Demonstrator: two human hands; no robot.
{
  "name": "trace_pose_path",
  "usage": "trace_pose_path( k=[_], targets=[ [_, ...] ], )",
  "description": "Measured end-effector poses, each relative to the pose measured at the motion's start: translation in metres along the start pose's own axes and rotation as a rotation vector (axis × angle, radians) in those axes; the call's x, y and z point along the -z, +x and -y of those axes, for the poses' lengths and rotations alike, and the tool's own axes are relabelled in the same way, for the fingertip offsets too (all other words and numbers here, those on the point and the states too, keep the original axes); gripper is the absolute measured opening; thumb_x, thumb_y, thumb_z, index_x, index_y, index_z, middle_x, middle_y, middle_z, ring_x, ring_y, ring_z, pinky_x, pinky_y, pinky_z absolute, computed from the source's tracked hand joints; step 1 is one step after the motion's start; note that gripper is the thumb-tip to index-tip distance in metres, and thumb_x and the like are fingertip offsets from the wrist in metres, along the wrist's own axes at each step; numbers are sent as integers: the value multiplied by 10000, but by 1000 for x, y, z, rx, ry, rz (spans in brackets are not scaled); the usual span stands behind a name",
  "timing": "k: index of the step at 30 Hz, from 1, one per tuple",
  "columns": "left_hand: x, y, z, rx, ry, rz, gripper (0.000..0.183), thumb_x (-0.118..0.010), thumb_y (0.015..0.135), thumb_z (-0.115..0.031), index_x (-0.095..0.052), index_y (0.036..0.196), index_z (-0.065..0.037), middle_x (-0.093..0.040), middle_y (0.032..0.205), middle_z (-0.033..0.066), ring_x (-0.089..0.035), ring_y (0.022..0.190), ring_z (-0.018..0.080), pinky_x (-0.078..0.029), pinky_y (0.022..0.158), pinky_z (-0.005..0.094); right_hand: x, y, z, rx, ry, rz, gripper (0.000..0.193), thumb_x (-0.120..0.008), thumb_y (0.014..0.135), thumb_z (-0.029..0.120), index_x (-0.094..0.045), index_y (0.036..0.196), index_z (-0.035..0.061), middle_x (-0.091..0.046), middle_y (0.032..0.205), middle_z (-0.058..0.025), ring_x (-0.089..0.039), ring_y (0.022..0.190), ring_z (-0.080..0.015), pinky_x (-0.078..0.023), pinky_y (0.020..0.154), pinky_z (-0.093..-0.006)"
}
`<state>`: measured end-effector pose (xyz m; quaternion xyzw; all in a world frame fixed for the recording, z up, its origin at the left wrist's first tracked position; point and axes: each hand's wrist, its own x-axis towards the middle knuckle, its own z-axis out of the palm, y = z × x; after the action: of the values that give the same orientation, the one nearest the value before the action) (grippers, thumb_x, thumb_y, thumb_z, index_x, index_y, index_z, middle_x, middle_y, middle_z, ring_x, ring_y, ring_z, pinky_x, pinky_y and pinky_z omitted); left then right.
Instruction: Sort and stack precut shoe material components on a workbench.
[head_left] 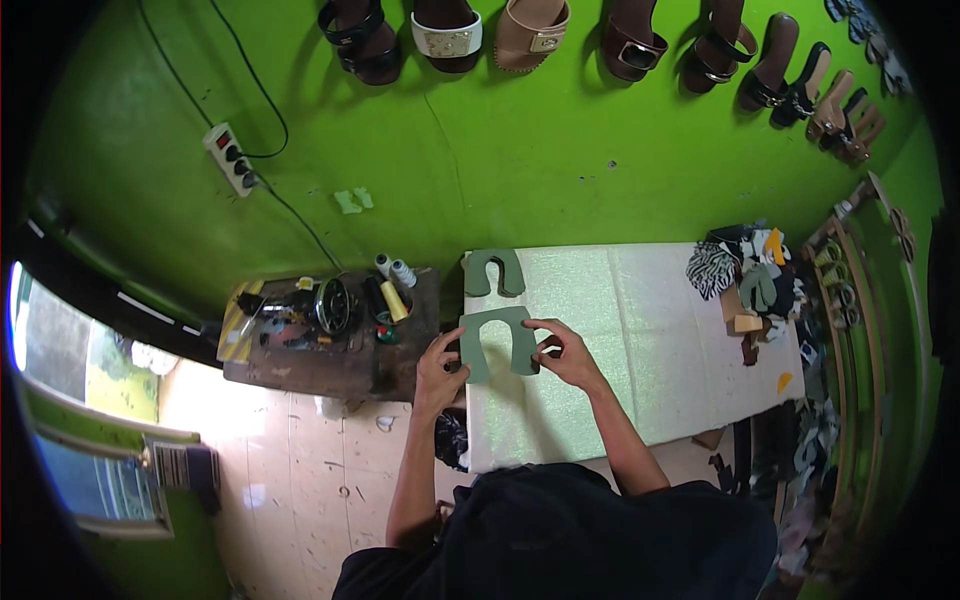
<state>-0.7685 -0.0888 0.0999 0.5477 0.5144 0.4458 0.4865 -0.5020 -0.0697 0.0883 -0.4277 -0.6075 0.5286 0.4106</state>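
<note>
**Green U-shaped cutout held at both legs over the pale sheet**

While only the head view is on offer, plenty can be read from it. A dark green U-shaped cutout (497, 341) is held flat at the near-left corner of the pale sheet (650, 330) that covers the worktop (700, 400). The left hand (440, 367) is closed on the outer edge of the left leg, thumb on top, so that grip is pinched shut on the piece. The right hand (566, 352) is pinched on the right leg, fingertips pressed down onto the tip of it.

So the piece sits between the two grips, arch pointing away from the person, open end toward the body. A second cutout (492, 270) of the same shape and colour lies just beyond it on the sheet, apart and untouched.

For doing this bit well, judging from how it lies: the piece should probably be kept flat and square to the sheet edge, with even pressure on both legs so the thin material isn't bowed. The legs look floppy, so grips near the tips seem sensible.

Off to the left, thread spools (395, 275) and clutter sit on a dark side table (330, 360). A heap of patterned scraps (750, 275) is piled at the far right, and sandals (530, 30) are hung on the green wall.
</note>
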Motion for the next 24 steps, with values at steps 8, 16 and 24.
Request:
trace_pose_path(
  k=[8,16,24],
  targets=[
    [34,39,23,66,-55,154,648,-678,739,106,-558,1360,-38,-560,1327,99,-599,1041,149,-504,900,282,-30,18,-6,-16,-115,-163,651,-604,757,-172,-579,1337,123,-564,1294,-83,-634,908,-149,-562,793,-256],
    [34,80,58,70,-27,164,596,-683,762,88,-595,1334,-54,-614,1236,118,-649,993,191,-536,870,288,-26,52,-29,-22,-182,-195,650,-619,763,-167,-572,1339,131,-568,1303,-83,-649,927,-168,-567,796,-269],
    [27,155,90,-5,48,135,567,-673,770,83,-619,1314,-65,-625,1225,117,-656,984,199,-547,834,289,-3,123,-61,-70,-196,-174,642,-638,759,-157,-570,1335,118,-576,1286,-98,-625,1082,-215,-564,827,-296]
  ],
)
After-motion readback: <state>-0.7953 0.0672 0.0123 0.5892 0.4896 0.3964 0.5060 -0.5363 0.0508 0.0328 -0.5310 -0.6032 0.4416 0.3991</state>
